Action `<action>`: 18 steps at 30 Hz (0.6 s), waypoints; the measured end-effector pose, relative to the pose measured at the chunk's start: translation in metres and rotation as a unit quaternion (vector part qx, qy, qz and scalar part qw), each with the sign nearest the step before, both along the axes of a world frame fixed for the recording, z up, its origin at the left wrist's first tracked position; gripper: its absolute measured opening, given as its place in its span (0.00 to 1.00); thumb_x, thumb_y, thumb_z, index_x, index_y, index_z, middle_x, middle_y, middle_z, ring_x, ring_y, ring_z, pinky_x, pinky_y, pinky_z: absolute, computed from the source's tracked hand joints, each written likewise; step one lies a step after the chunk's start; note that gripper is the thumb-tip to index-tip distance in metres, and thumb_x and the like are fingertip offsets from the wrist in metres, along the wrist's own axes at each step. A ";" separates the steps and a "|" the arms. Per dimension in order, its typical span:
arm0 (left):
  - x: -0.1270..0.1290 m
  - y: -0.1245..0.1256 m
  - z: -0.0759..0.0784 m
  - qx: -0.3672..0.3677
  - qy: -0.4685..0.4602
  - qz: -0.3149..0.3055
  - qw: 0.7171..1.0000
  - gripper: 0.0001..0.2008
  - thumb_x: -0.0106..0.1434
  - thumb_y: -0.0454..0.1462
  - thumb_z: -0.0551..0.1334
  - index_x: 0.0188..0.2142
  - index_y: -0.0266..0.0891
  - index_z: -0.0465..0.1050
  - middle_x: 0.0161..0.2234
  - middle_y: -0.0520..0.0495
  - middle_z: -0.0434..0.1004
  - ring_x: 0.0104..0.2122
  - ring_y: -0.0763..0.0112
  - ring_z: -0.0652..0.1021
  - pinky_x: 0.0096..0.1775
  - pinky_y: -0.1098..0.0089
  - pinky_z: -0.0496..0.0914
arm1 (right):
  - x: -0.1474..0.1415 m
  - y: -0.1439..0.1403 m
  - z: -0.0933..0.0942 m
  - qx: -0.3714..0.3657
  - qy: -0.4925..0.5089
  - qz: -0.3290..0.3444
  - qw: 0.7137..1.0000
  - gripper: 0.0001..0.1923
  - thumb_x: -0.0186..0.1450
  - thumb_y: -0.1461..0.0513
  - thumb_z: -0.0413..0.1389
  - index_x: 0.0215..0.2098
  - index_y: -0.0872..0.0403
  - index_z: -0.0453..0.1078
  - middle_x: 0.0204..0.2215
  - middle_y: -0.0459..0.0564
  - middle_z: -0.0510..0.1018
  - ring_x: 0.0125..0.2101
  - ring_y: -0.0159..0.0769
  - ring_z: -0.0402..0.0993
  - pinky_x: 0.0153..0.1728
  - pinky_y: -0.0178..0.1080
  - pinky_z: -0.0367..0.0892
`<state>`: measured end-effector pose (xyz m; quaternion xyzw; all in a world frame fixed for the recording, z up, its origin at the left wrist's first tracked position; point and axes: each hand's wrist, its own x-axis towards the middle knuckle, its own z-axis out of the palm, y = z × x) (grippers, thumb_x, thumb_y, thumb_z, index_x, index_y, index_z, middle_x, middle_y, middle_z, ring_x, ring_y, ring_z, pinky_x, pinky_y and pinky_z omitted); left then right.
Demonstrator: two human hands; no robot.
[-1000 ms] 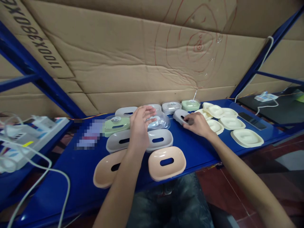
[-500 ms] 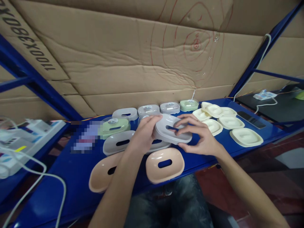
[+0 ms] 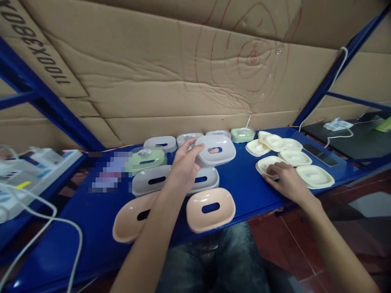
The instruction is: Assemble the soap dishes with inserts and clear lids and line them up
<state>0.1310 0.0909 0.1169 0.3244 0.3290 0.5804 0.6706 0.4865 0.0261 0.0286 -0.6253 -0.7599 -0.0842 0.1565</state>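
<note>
My left hand [image 3: 183,167] holds a grey oval soap-dish shell [image 3: 215,150] with a slot in its middle, lifted above the blue table [image 3: 244,195]. My right hand [image 3: 282,179] rests on a cream inner tray [image 3: 265,165] at the right, fingers spread over its near edge. More cream trays [image 3: 314,176] lie beside it. Under my left hand sit two grey shells [image 3: 149,180] and, nearer me, two peach shells [image 3: 210,209].
A green lidded dish [image 3: 146,158] and several grey and green assembled dishes [image 3: 242,134] line the back by the cardboard wall. A dark phone [image 3: 320,154] lies at the right. White cables and boxes [image 3: 33,171] crowd the left shelf.
My right hand let go of the grey shell and moved right onto a cream tray. My left hand now holds the shell alone, raised slightly further back.
</note>
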 end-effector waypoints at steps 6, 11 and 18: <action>-0.002 0.004 -0.005 0.016 -0.015 -0.009 1.000 0.24 0.60 0.25 0.69 0.57 0.35 0.76 0.50 0.36 0.88 0.57 0.46 0.87 0.63 0.48 0.78 | -0.044 0.005 0.012 0.068 0.031 0.091 0.993 0.13 0.80 0.54 0.56 0.38 0.51 0.69 0.35 0.54 0.80 0.39 0.48 0.76 0.43 0.47 0.68; -0.003 0.005 -0.009 0.023 -0.035 -0.038 0.998 0.30 0.60 0.27 0.69 0.63 0.37 0.76 0.53 0.36 0.89 0.59 0.48 0.85 0.66 0.48 0.75 | -0.109 0.012 0.033 0.175 0.031 0.190 0.965 0.07 0.80 0.58 0.58 0.43 0.52 0.72 0.41 0.55 0.82 0.43 0.49 0.75 0.48 0.50 0.68; -0.004 -0.004 -0.001 -0.006 -0.033 -0.076 0.997 0.28 0.65 0.30 0.67 0.65 0.43 0.75 0.60 0.38 0.85 0.62 0.48 0.82 0.63 0.45 0.77 | -0.152 0.038 0.035 0.303 0.045 0.268 0.913 0.02 0.76 0.60 0.63 0.43 0.49 0.78 0.37 0.52 0.83 0.41 0.48 0.73 0.43 0.50 0.68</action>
